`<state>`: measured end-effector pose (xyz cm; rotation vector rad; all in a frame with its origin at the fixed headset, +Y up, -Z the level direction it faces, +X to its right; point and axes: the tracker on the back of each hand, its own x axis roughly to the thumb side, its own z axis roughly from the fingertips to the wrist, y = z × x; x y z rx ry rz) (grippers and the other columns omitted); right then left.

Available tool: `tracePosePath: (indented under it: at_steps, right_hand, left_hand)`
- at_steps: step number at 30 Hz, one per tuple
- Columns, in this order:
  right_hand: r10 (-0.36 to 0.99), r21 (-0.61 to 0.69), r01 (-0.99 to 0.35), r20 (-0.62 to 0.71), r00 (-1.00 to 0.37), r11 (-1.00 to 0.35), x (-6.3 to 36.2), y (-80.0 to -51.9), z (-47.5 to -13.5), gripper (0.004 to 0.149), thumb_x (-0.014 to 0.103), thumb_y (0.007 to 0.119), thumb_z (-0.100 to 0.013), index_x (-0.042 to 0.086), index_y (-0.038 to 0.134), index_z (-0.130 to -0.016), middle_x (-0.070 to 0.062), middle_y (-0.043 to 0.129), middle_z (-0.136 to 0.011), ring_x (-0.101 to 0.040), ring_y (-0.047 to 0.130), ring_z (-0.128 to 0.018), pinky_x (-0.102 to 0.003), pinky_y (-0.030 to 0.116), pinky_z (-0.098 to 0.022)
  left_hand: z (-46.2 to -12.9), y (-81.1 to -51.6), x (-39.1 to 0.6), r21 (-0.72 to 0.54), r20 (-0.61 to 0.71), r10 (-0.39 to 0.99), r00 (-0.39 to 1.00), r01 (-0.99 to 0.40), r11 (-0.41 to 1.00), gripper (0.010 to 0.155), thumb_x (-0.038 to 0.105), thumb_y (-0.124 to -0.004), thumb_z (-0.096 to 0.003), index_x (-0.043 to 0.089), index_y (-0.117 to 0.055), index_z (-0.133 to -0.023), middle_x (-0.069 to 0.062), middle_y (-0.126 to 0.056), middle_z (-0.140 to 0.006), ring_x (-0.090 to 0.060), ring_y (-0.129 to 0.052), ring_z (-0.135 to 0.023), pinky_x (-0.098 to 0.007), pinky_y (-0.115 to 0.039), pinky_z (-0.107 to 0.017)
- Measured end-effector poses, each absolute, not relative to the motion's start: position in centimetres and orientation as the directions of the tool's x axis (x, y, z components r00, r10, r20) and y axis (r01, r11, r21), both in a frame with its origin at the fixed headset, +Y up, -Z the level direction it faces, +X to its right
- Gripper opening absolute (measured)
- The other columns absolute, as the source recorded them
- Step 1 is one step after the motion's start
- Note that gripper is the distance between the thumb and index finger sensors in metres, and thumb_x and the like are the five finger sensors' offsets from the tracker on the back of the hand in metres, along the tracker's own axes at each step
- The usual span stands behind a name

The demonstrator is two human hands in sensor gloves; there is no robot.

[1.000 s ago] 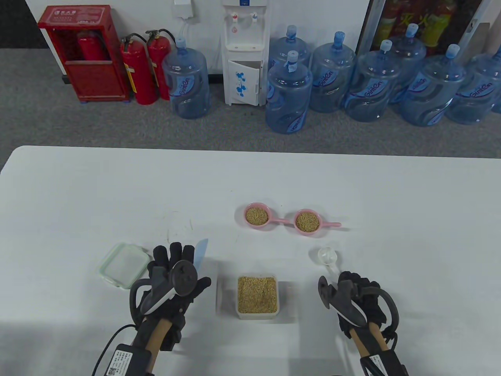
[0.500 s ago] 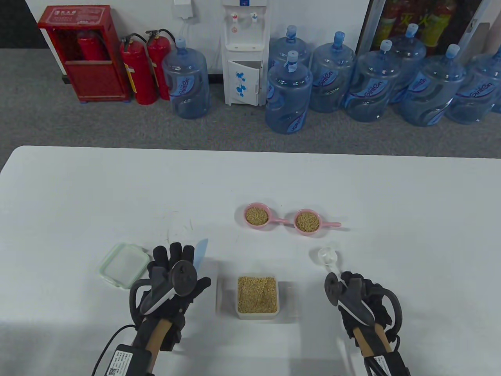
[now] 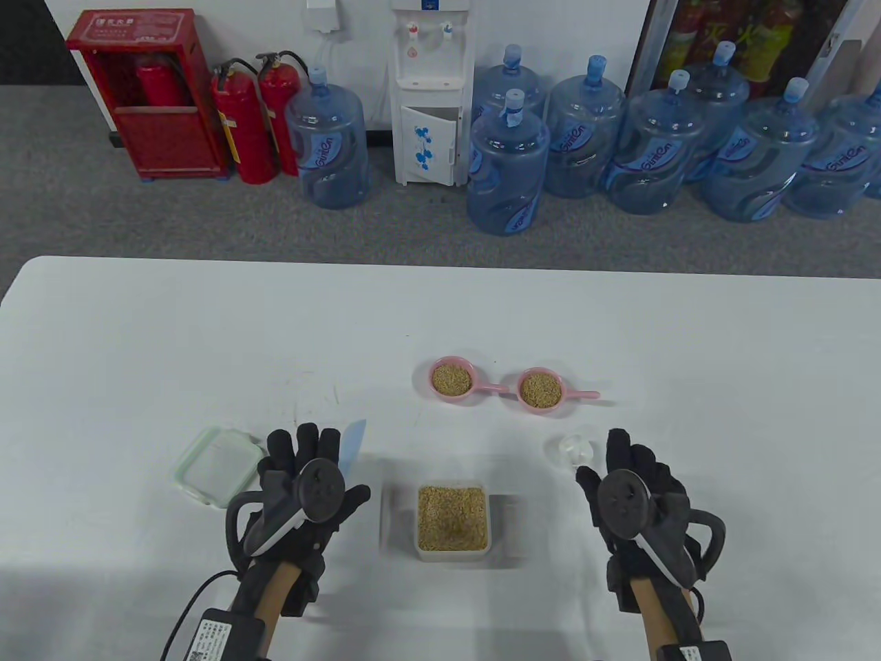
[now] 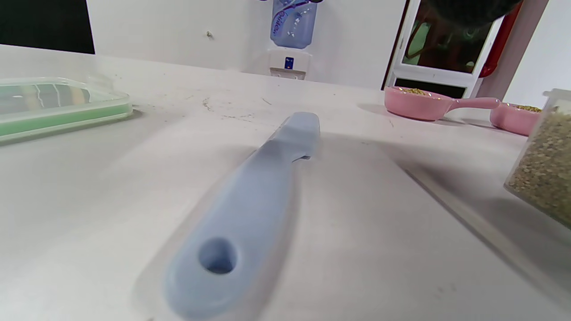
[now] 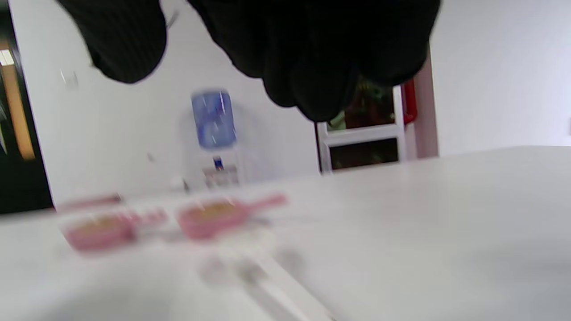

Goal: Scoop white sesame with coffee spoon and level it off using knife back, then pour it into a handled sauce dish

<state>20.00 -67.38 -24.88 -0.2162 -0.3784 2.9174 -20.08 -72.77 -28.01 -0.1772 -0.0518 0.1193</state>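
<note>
Left hand: the left hand [image 3: 303, 485] lies flat, fingers straight and spread, over the knife [image 4: 250, 214]; it grips nothing, and only the pale blue blade tip shows past the fingertips in the table view.
Right hand: the right hand [image 3: 637, 492] is spread palm-down with straight fingers over the handle of the coffee spoon [image 3: 570, 449]; it holds nothing, and whether the palm touches the handle cannot be told.
Spoon: clear plastic, lying on the table [image 3: 138, 330] with its bowl just beyond the right fingertips; it appears empty.
Sesame supply: a clear square container [image 3: 453, 520] of sesame sits between the two hands, lid off.
Destination: two pink handled sauce dishes [image 3: 451, 379], side by side beyond the container, both already holding sesame.
Step in hand: judged to be the taking-up of the tools, since neither is yet gripped.
Technique: the spoon is best pinched well back on its handle so the bowl stays free to dip; the knife should be lifted by its handle, spine turned down, and drawn across the spoon rim over the container so that surplus falls back in.
Count: hands, two; knife, one; spoon, one; container, one; sauce dishes, two; green-rimmed lid [image 3: 217, 465], one, left of the left hand.
</note>
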Motion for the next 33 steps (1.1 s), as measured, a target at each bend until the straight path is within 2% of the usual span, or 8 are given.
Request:
tracePosePath:
  at_steps: [5, 7, 10, 14, 16, 23, 28, 33]
  right_hand:
    - [0.400, -0.414, -0.372, 0.020, -0.916, -0.831, 18.1, -64.9, -23.9, 0.074, 0.060, 0.066, -0.059, 0.020, 0.053, -0.119, -0.014, 0.055, -0.119, -0.031, 0.071, -0.101, -0.055, 0.058, -0.078]
    - [0.404, -0.452, -0.381, 0.050, -0.913, -0.806, 17.8, -65.5, -23.9, 0.074, 0.061, 0.065, -0.059, 0.021, 0.050, -0.120, -0.012, 0.051, -0.121, -0.032, 0.066, -0.105, -0.055, 0.055, -0.080]
    - [0.353, -0.555, -0.341, 0.090, -0.931, -0.759, 17.8, -68.0, -24.2, 0.072, 0.059, 0.067, -0.058, 0.020, 0.056, -0.117, -0.012, 0.057, -0.119, -0.031, 0.070, -0.103, -0.055, 0.058, -0.078]
    - [0.173, -0.444, -0.165, 0.024, -0.985, -0.881, 18.4, -69.7, -24.9, 0.076, 0.063, 0.062, -0.058, 0.023, 0.045, -0.120, -0.013, 0.040, -0.125, -0.036, 0.053, -0.112, -0.060, 0.047, -0.079]
    - [0.141, -0.406, -0.131, 0.004, -0.990, -0.904, 18.9, -70.4, -25.3, 0.077, 0.063, 0.061, -0.058, 0.024, 0.042, -0.121, -0.013, 0.035, -0.126, -0.038, 0.047, -0.113, -0.062, 0.043, -0.079]
    - [0.168, -0.350, -0.148, -0.027, -0.985, -0.925, 19.6, -71.0, -25.8, 0.079, 0.063, 0.060, -0.058, 0.024, 0.035, -0.122, -0.014, 0.028, -0.127, -0.040, 0.038, -0.115, -0.064, 0.038, -0.079]
    - [0.145, -0.324, -0.131, -0.019, -0.989, -0.937, 19.2, -71.1, -25.9, 0.079, 0.064, 0.059, -0.058, 0.025, 0.033, -0.122, -0.014, 0.025, -0.127, -0.041, 0.035, -0.115, -0.065, 0.037, -0.079]
    - [0.146, -0.297, -0.137, -0.010, -0.989, -0.945, 18.9, -71.3, -26.2, 0.079, 0.064, 0.060, -0.059, 0.025, 0.033, -0.123, -0.014, 0.025, -0.127, -0.041, 0.035, -0.115, -0.065, 0.036, -0.079]
  left_hand:
    - [-27.9, -72.7, -20.4, -0.158, 0.030, 0.127, 0.992, -0.120, 0.980, 0.089, 0.066, -0.060, -0.0508, 0.023, -0.025, -0.120, -0.014, -0.018, -0.126, -0.055, -0.015, -0.111, -0.066, -0.034, -0.081]
    - [-27.9, -72.6, -20.5, -0.148, 0.025, 0.125, 0.992, -0.120, 0.982, 0.089, 0.066, -0.060, -0.0508, 0.022, -0.026, -0.120, -0.015, -0.018, -0.126, -0.055, -0.015, -0.111, -0.066, -0.034, -0.081]
    - [-28.1, -72.8, -20.7, -0.144, 0.014, 0.118, 0.993, -0.114, 0.983, 0.090, 0.066, -0.060, -0.0509, 0.020, -0.026, -0.120, -0.015, -0.019, -0.126, -0.055, -0.016, -0.111, -0.066, -0.034, -0.081]
    - [-28.3, -73.0, -21.3, -0.146, -0.007, 0.096, 0.995, -0.096, 0.985, 0.090, 0.066, -0.060, -0.0508, 0.021, -0.025, -0.120, -0.016, -0.018, -0.126, -0.055, -0.016, -0.111, -0.066, -0.035, -0.081]
    - [-28.5, -73.0, -21.7, -0.147, -0.028, 0.113, 0.993, -0.115, 0.982, 0.090, 0.066, -0.060, -0.0509, 0.021, -0.026, -0.120, -0.016, -0.018, -0.126, -0.055, -0.015, -0.111, -0.066, -0.034, -0.081]
    - [-29.2, -71.8, -23.8, -0.107, -0.091, 0.131, 0.987, -0.140, 0.984, 0.090, 0.066, -0.060, -0.0507, 0.022, -0.025, -0.121, -0.015, -0.018, -0.126, -0.055, -0.015, -0.111, -0.066, -0.034, -0.081]
    - [-30.1, -70.2, -27.9, -0.093, -0.166, -0.048, 0.985, 0.032, 0.995, 0.090, 0.067, -0.061, -0.0501, 0.023, -0.026, -0.121, -0.014, -0.019, -0.127, -0.055, -0.015, -0.112, -0.066, -0.034, -0.082]
    - [-31.4, -71.5, -32.1, -0.266, -0.275, -0.119, 0.954, 0.044, 0.963, 0.098, 0.068, -0.064, -0.0480, 0.016, -0.021, -0.120, -0.018, -0.020, -0.127, -0.055, -0.015, -0.112, -0.067, -0.034, -0.082]
